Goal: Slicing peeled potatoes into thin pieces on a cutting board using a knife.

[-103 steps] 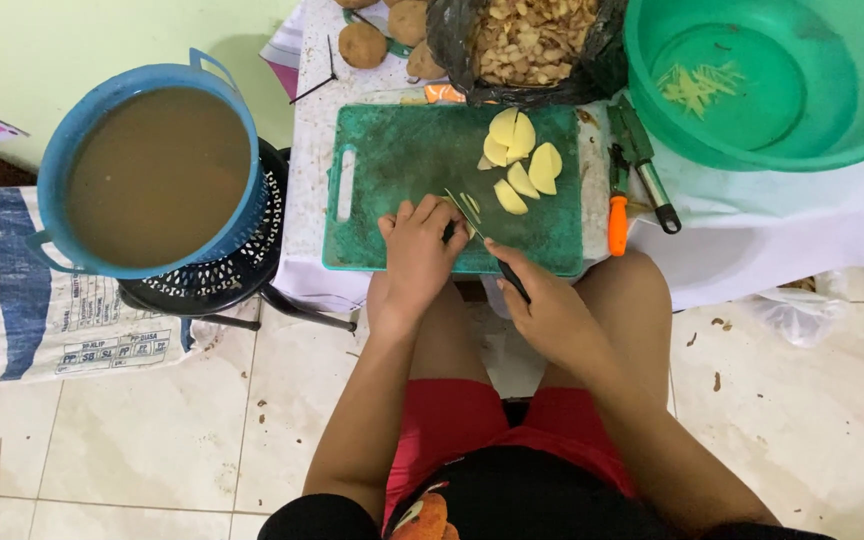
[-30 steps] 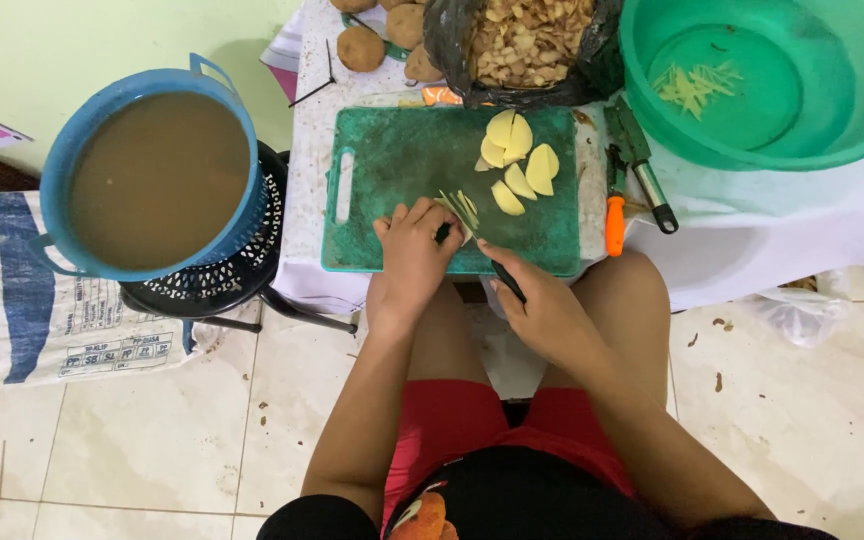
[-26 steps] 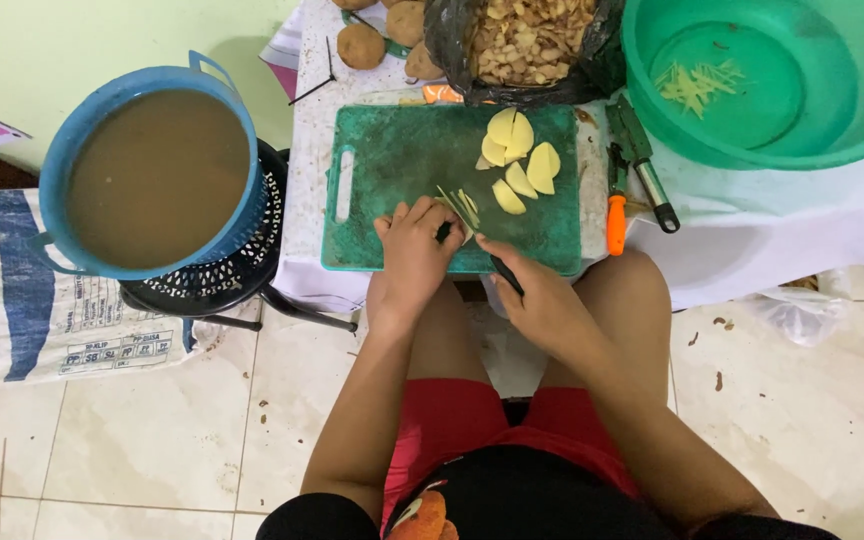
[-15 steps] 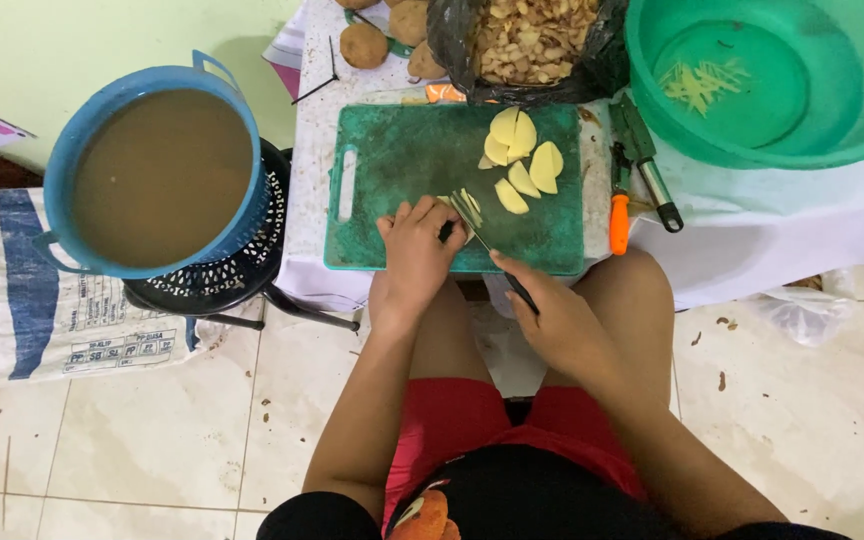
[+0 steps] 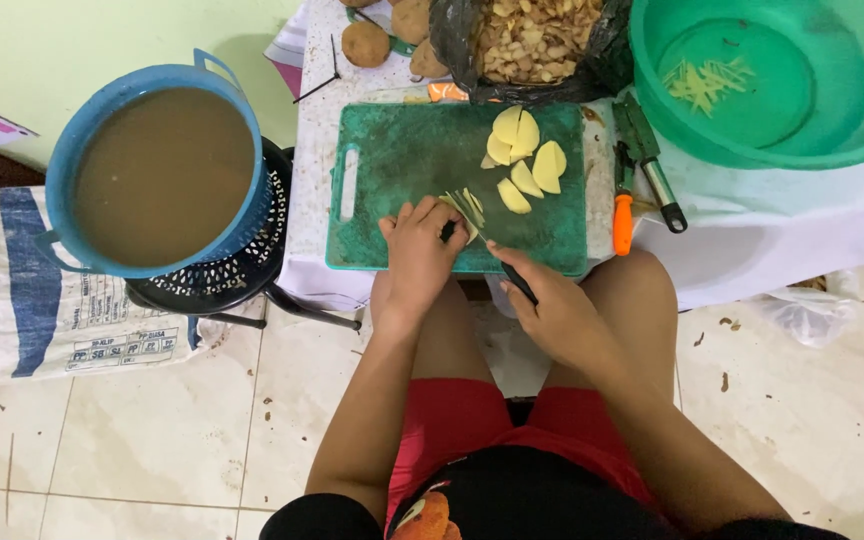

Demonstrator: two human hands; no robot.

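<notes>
Floor: pale tiles (image 5: 152, 440), crumbs scattered; a printed sack (image 5: 22, 300) lay at the left by the wall.
Table: a low top under white cloth (image 5: 752, 230), just past the person's knees.
Board: a green cutting board (image 5: 402, 160) lay at the near edge of the table.
Left hand (image 5: 417, 260): fingers curled down, pinning a potato piece (image 5: 455, 208) on the board's near side.
Right hand (image 5: 552, 310): closed round the dark handle of a knife (image 5: 492, 255), its blade lying against the piece beside the left fingertips.
Slices: pale potato slices (image 5: 524, 160) sat on the board's far right part, apart from the hands.
Right of board: a peeler (image 5: 647, 160) and an orange-handled tool (image 5: 622, 215).
Far right: a green basin (image 5: 772, 80) with a few cut strips (image 5: 707, 82).
Far: a black bag of peels (image 5: 532, 40), whole potatoes (image 5: 364, 42) beside it.
Left: a blue bucket (image 5: 157, 165) of brown water on a black stand.
</notes>
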